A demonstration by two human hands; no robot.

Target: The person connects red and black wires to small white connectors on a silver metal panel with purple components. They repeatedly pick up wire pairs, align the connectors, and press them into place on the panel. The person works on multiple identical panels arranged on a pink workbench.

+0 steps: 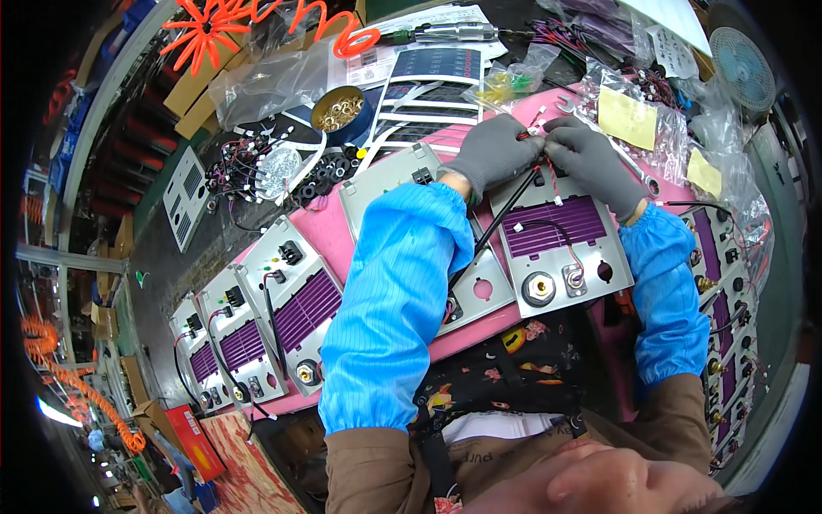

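Grey-gloved left hand (495, 154) and right hand (591, 163) pinch thin red-and-black wires (525, 134) at far end of pale-grey metal panel (561, 259); purple slotted band (539, 242), brass-centred round socket (539, 289).

Matt grey cloth over the left hand (492, 154) and right hand (592, 163); glossy, crinkled blue cloth in the sleeves (385, 291). Smooth, low-sheen metal on the panel (616, 272); matt black sheath on the cable (512, 204). Polished bare metal for the spanner (630, 161). Clear, glossy, wrinkled plastic for the bag (272, 88); matt yellow paper for the note (627, 118); rough-looking, streaked wood for the board (248, 467).
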